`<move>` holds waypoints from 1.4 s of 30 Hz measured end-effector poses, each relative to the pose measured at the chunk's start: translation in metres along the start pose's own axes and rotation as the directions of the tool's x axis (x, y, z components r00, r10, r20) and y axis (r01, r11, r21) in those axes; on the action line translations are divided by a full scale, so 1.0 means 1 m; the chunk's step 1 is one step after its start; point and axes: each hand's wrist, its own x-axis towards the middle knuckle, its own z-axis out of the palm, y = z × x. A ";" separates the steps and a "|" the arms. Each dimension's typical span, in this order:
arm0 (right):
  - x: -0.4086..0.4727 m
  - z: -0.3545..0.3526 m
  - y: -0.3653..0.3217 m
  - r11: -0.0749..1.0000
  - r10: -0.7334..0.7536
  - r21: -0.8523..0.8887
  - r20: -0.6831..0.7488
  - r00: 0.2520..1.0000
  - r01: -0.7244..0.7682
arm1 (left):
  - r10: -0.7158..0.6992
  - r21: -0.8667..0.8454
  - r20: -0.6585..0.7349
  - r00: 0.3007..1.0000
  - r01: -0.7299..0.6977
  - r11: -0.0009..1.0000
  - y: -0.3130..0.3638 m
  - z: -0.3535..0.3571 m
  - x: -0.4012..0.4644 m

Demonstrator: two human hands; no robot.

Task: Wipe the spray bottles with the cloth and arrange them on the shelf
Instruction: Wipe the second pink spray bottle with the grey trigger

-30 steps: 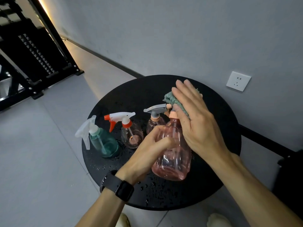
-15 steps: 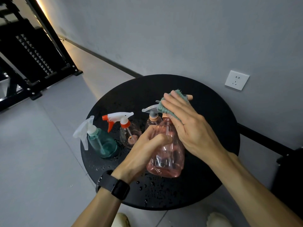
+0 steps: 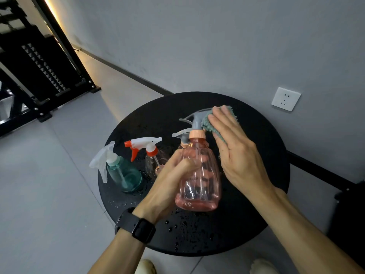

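Fingers (image 3: 223, 123) press cloth (image 3: 209, 125) against pink bottle (image 3: 197, 184) near table (image 3: 266, 155) edge.

No text, label, brand, number or sign can be read anywhere in the head view. The pink bottle (image 3: 198, 180), the teal bottle (image 3: 124, 175) and the clear bottle (image 3: 153, 161) carry no readable label. The watch (image 3: 142, 230) face is dark, and the wall socket (image 3: 285, 99) shows only its slots.
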 end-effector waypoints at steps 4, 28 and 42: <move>-0.004 0.006 -0.004 0.999 0.011 0.030 0.023 1.000 -0.011 | 0.005 -0.092 -0.022 1.000 -0.007 0.996 0.002 -0.007 0.003; 0.008 -0.008 -0.014 0.999 0.045 0.041 -0.267 0.963 -0.036 | 0.158 0.429 -0.076 0.985 -0.111 0.896 -0.005 -0.011 0.002; 0.006 -0.009 -0.027 0.990 -0.139 0.051 0.165 0.976 0.132 | 0.453 0.769 -0.087 0.887 -0.229 0.597 -0.015 -0.019 0.005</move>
